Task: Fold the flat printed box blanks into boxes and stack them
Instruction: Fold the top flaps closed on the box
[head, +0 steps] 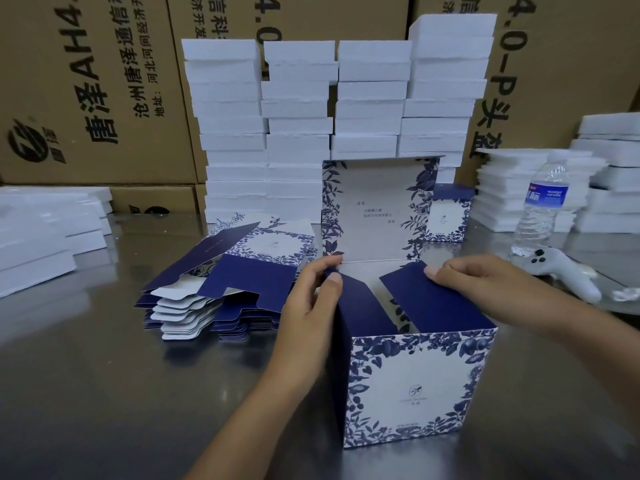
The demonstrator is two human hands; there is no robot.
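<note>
Since the box (415, 386) stands upright on the bench (104, 375) at 6 o'clock with its mouth up, both side flaps are in reach. Left hand (308, 310) pinches the left flap (360, 306) between thumb and forefinger. Right hand (485, 282) fingers pinch the right flap (426, 299) at its edge. Probably tucking both inward before the lid (377, 209), upright at the back, closes. Blanks (221, 289) are stacked at 10 o'clock, handy for the left. Finished box (448, 213) sits at 1 o'clock, foam stacks (298, 133) at 12.
</note>
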